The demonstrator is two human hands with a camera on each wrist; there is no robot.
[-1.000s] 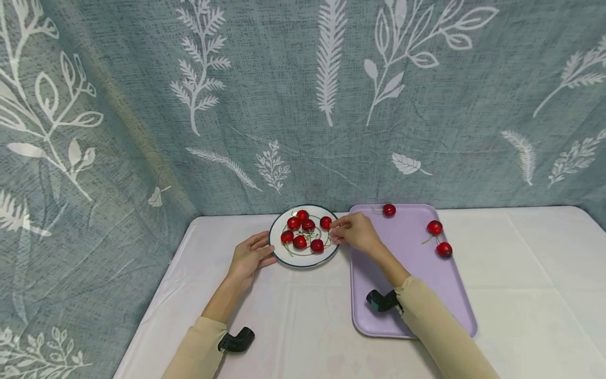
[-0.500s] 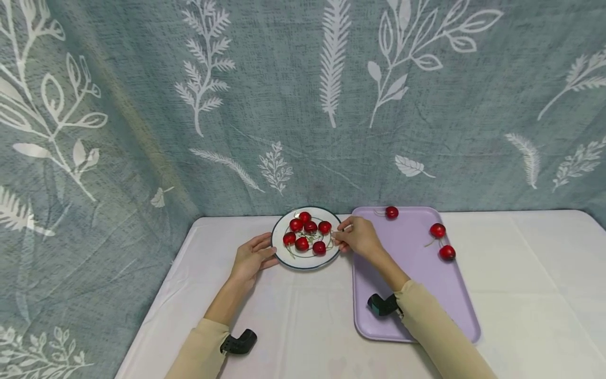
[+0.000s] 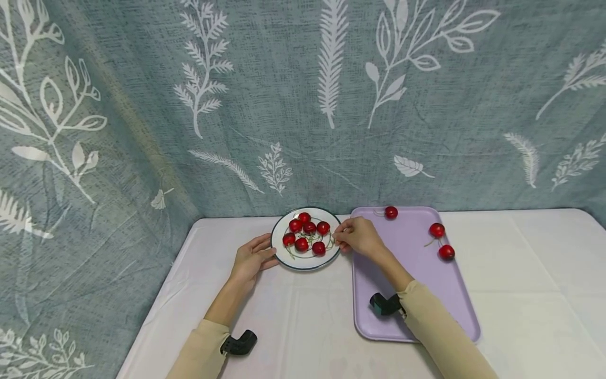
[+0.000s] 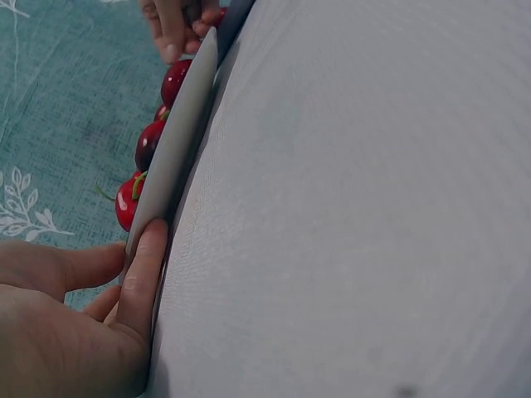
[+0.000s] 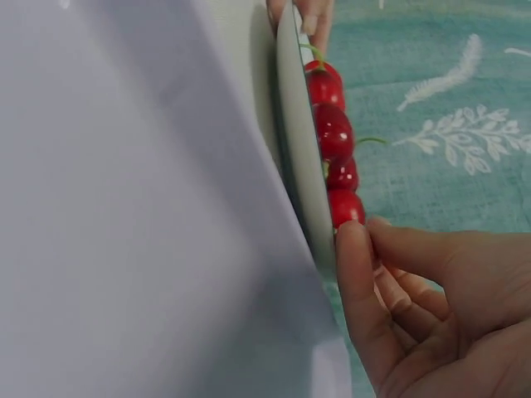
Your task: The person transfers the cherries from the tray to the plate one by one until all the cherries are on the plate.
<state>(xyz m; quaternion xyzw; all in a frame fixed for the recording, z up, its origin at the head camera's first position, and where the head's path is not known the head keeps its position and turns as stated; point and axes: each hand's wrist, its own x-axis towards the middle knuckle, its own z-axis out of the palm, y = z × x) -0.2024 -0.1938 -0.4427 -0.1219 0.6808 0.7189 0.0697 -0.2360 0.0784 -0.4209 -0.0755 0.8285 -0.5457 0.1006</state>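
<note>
A white plate (image 3: 307,263) with a dark rim holds several red cherries (image 3: 301,244) with green stems. My left hand (image 3: 249,259) grips the plate's left edge, its thumb at the rim and fingers under it, as the left wrist view shows. At the plate's right edge, my right hand (image 3: 360,235) has thumb and index fingertips brought together, pinching the stem of the rightmost cherry (image 3: 323,228). The right wrist view shows these fingertips right beside a cherry (image 5: 344,207), the other fingers curled behind.
A purple tray (image 3: 402,273) lies right of the plate, under the right forearm. It bears one cherry (image 3: 391,212) at the back and two cherries (image 3: 446,252) by its right edge. A patterned green-blue cloth (image 3: 284,105) hangs behind the white table (image 3: 293,326).
The rightmost cherry on the plate has shifted slightly left, away from my right fingertips. Both hands stay almost in place; the head view has moved a little.
</note>
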